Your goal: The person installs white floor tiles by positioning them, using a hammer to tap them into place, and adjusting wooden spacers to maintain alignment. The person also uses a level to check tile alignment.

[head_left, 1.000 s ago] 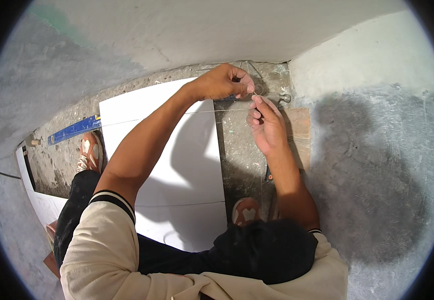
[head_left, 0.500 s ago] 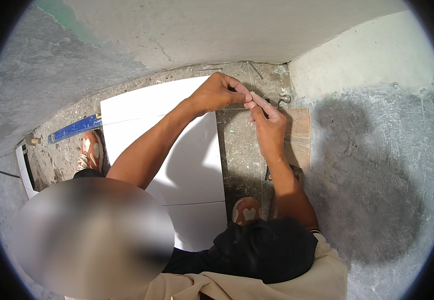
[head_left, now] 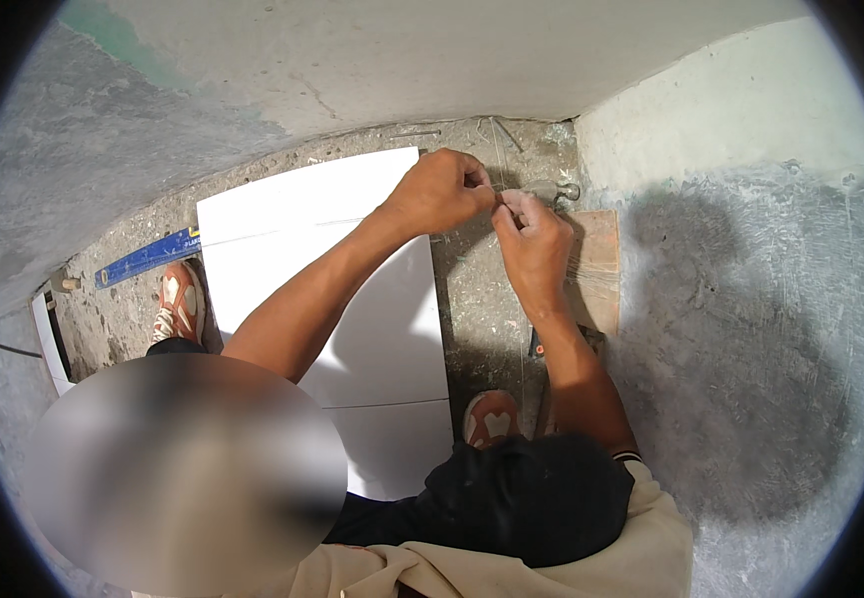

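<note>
My left hand [head_left: 442, 191] and my right hand [head_left: 534, 244] meet at the fingertips over the right edge of the white tiles. Both are pinched around a thin string [head_left: 499, 149], which runs up toward a nail [head_left: 505, 136] near the wall. The bit between the fingers is too small to make out fully. Just beyond my right fingers lies a hammer [head_left: 564, 192], its head showing and the rest partly hidden. Large white tiles [head_left: 382, 339] lie under my left forearm.
A blue spirit level [head_left: 148, 256] lies left of the tiles, by my left shoe [head_left: 182, 304]. Beside my right wrist is a wooden board [head_left: 596, 269]. My right shoe [head_left: 492, 417] stands at the tiles' right edge. Walls [head_left: 731, 329] close in ahead and at right.
My right fingers, stretched out before, have curled in at the string. My left hand has shifted slightly nearer me, and the fingertips remain together.
</note>
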Motion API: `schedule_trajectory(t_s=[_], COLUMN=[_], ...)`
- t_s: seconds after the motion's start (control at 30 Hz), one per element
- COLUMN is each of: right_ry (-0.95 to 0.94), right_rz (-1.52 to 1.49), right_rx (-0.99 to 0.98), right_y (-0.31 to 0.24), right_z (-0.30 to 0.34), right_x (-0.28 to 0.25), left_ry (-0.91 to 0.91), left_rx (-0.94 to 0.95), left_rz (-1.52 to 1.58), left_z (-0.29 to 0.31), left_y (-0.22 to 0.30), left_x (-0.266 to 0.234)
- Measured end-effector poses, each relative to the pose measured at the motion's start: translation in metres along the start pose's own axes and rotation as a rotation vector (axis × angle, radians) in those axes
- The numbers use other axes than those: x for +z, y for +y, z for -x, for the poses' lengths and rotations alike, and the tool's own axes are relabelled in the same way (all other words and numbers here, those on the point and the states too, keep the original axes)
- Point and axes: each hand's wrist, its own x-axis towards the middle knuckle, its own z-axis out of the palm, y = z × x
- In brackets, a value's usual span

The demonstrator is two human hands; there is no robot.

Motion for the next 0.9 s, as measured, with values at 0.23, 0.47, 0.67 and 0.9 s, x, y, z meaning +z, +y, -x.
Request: schedule_trajectory(t_s=[0.23, 0.47, 0.67, 0.9], right_ry=[-0.03, -0.109, -0.173, -0.226], right_rz=[-0.004, -0.241, -0.754, -1.17], right_rx=[-0.004, 0.14, 0.461, 0.744], right_y=[-0.001, 0.002, 0.004, 0.015], right_z=[0.0, 0.005, 0.004, 0.002], right_x=[0.003, 0.008, 0.005, 0.004], left_ry=[-0.063, -0.184, -0.205, -0.289], left_rx=[-0.038, 0.073, 0.104, 0.148], left_rz=[0.022, -0.113, -0.07, -0.125], left_z=[-0.001, 0.001, 0.003, 0.002], left_y=[-0.007, -0.004, -0.002, 0.004], left_x=[-0.001, -0.019, -0.023, -0.024])
